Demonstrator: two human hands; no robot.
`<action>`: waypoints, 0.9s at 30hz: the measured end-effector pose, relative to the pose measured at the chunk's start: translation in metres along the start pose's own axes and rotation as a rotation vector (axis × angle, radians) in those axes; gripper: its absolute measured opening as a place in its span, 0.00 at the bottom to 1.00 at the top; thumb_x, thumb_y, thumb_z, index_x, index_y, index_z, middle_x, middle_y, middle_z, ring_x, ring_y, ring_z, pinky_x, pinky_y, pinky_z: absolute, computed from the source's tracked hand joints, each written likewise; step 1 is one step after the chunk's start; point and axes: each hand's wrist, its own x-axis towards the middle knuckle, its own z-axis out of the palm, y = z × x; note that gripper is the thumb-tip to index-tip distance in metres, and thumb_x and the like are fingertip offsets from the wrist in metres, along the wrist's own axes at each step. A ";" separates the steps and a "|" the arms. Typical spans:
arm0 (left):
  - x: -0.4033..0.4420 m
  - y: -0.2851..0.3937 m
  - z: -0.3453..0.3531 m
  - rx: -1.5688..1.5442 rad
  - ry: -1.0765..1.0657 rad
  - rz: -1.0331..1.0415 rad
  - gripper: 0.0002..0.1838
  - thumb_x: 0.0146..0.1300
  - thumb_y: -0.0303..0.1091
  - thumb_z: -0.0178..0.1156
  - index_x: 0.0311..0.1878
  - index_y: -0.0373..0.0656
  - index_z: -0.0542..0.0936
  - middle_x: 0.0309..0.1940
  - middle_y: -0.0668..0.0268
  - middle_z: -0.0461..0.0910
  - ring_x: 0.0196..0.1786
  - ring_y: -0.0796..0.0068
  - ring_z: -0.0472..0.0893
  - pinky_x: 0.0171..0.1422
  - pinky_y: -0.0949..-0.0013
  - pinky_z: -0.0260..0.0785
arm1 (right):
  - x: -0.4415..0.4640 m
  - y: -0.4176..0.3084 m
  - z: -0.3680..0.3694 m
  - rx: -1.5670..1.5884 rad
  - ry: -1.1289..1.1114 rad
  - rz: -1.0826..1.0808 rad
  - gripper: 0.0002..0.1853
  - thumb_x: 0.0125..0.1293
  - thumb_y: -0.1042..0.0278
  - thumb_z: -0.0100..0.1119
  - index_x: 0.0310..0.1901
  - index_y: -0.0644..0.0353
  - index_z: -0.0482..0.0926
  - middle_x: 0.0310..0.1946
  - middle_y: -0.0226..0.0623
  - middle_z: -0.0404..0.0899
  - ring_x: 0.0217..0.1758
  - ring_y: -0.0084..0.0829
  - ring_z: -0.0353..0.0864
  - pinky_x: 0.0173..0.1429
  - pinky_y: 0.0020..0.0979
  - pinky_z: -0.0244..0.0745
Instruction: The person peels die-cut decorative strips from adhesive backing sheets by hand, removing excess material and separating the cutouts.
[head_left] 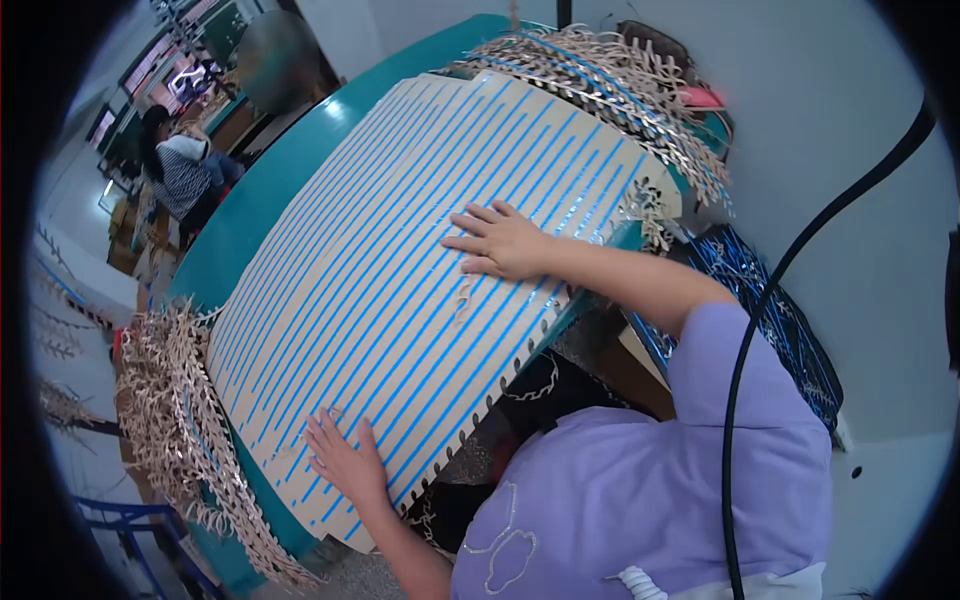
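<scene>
Across the green counter [345,110] lies a big pale sheet [330,270] with blue stripes, right under both hands. Its long side runs from the lower left up to the upper right, and the stripes run that way too. Both hands touch it, so neither one is nearer. The right hand [505,245] lies palm down near the middle, and most of the sheet stretches away past its fingers. The left hand [348,462] is down by the lower left end. On both hands the fingers are straight and spread apart. They press on the top and grip nothing. A little curly strip [463,298] is just beside the right hand. Piles of leafy strips sit at both ends: one pile [190,400] past the left hand, another [600,85] past the right.
</scene>
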 end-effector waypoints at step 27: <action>0.010 -0.126 -0.038 -0.050 0.054 -0.657 0.35 0.46 0.50 0.68 0.50 0.33 0.71 0.43 0.48 0.74 0.47 0.49 0.73 0.52 0.53 0.67 | 0.009 0.143 -0.122 0.386 0.716 0.548 0.09 0.57 0.67 0.59 0.33 0.60 0.70 0.22 0.31 0.67 0.26 0.24 0.65 0.35 0.27 0.63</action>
